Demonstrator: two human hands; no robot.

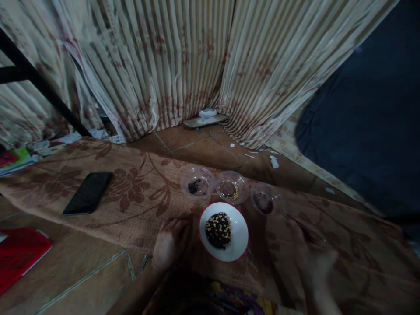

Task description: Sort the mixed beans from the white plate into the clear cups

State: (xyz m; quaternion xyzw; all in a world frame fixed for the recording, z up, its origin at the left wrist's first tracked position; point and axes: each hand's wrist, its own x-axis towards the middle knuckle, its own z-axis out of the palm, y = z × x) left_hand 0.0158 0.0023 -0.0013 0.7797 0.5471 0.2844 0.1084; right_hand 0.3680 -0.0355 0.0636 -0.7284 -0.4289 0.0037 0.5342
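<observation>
A white bowl (pixel 238 238) with a red rim stands on the brown cloth, holding mixed small black and yellow grains (pixel 218 230). Just left of it my left hand (pixel 170 243) rests on the cloth, its fingers loosely curled, with nothing visible in them. To the bowl's right, my right hand (pixel 311 256) is blurred, thumb apart from the fingers, near a faint slender object that I cannot make out. Behind the bowl are three clear plastic cups: the left cup (pixel 184 180) with black bits, the middle cup (pixel 241 180) with some yellow grains, the right cup (pixel 271 192) looking dark inside.
A black phone (pixel 88 193) lies on the patterned cloth (pixel 147 218) at left. Red fabric or a bag (pixel 22 253) is on the tiled floor at lower left. Striped curtains (pixel 177 65) hang beyond, with a flat board (pixel 205 120) and scattered white scraps (pixel 274 162) below.
</observation>
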